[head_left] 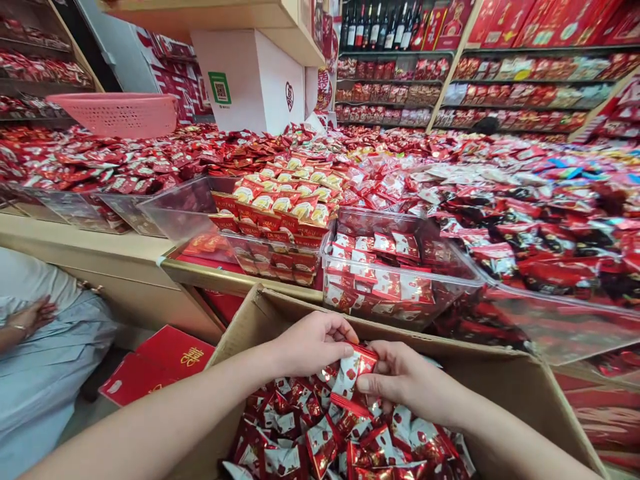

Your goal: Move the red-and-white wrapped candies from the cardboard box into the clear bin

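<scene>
Both my hands meet over an open cardboard box [505,383] full of red and white candy packets [320,437]. My left hand [313,343] and my right hand [400,377] are each closed on a small stack of the same red and white packets [353,377], held upright between them just above the heap. Directly behind the box stands a clear plastic bin [395,277] holding matching packets.
A second clear bin [277,223] with red and yellow packets sits to the left on the wooden counter [100,250]. Heaps of red sweets cover the display behind, with a pink basket [120,113] on top. Another person [40,347] sits at the left beside red boxes [160,363].
</scene>
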`<move>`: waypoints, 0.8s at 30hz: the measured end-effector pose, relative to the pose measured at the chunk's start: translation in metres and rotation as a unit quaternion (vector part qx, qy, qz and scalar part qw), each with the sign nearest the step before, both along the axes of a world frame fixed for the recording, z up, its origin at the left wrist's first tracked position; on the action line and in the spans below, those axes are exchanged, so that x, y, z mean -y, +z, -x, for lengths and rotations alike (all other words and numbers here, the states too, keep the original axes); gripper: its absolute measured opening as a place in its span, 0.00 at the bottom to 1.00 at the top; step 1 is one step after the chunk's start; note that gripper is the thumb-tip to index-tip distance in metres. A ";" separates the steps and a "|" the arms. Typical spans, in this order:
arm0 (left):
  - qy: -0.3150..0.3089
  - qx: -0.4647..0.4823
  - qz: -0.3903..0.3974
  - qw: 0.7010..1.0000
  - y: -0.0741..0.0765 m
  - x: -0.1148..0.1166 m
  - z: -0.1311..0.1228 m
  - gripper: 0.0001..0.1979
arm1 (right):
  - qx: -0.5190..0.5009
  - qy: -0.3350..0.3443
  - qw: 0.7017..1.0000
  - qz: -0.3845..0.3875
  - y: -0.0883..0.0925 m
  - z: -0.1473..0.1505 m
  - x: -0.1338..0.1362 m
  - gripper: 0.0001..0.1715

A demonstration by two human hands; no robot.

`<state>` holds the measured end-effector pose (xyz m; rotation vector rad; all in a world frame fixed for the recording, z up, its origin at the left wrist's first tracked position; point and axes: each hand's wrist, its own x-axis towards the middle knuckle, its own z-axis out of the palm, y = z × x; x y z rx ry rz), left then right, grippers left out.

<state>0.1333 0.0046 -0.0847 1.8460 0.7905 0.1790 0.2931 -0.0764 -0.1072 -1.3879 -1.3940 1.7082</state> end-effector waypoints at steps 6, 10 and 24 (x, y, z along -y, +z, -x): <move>-0.054 0.110 0.251 0.960 -0.001 0.004 0.005 0.27 | -0.109 -0.072 0.991 0.020 0.015 0.000 -0.002 0.19; -0.056 0.110 0.258 0.958 0.004 0.001 0.006 0.19 | -0.108 -0.088 0.990 0.009 0.022 -0.003 -0.002 0.19; -0.129 -0.190 -0.084 0.970 -0.022 0.007 0.011 0.13 | 0.221 0.002 0.968 -0.118 0.001 -0.002 0.002 0.09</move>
